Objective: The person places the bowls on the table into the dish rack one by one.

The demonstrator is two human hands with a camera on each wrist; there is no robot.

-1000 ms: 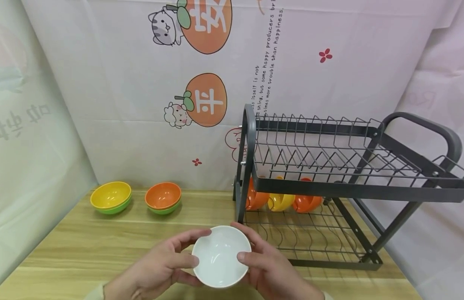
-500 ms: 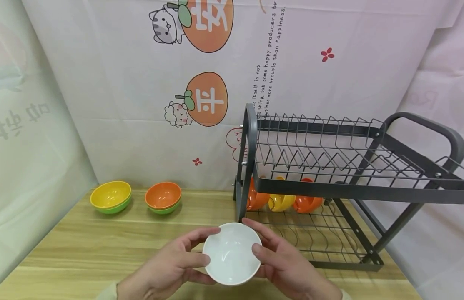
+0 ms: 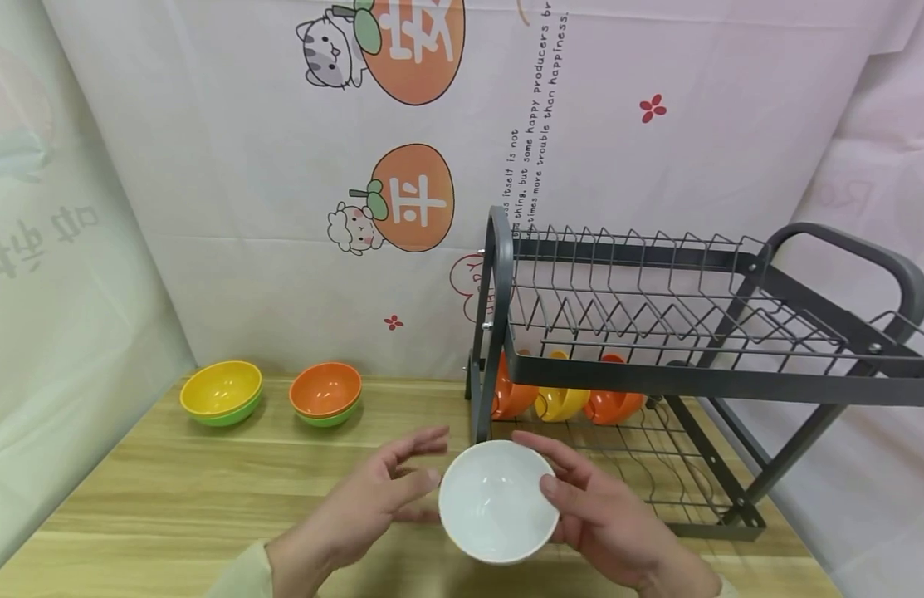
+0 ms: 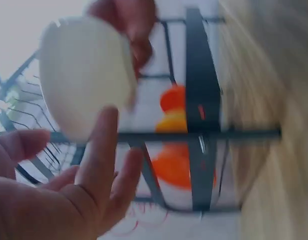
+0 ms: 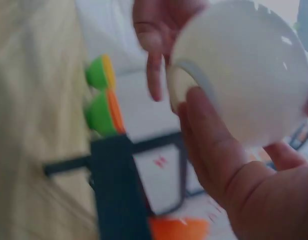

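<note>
A white bowl [image 3: 499, 502] is held above the front of the table, its inside facing the head camera. My right hand [image 3: 607, 519] grips its right side, thumb over the rim; in the right wrist view the fingers [image 5: 209, 125] lie against its outside by the foot ring. Just left of the bowl is my left hand [image 3: 372, 498], fingers spread and holding nothing. In the left wrist view, those fingers [image 4: 96, 155] overlap the bowl's lower edge, but the head view shows a small gap at the thumb.
A dark two-tier dish rack [image 3: 656, 378] stands at the right. Its lower tier holds orange cups [image 3: 611, 403] and a yellow cup [image 3: 560, 404]. At the back left, a yellow bowl [image 3: 221, 389] and an orange bowl [image 3: 325, 390] each sit in a green one on the wooden table [image 3: 170, 515].
The white bowl has moved right with my right hand. My left hand, earlier gripping the bowl's left side, has let go and its fingers have spread. The stacked bowls and rack have stayed put.
</note>
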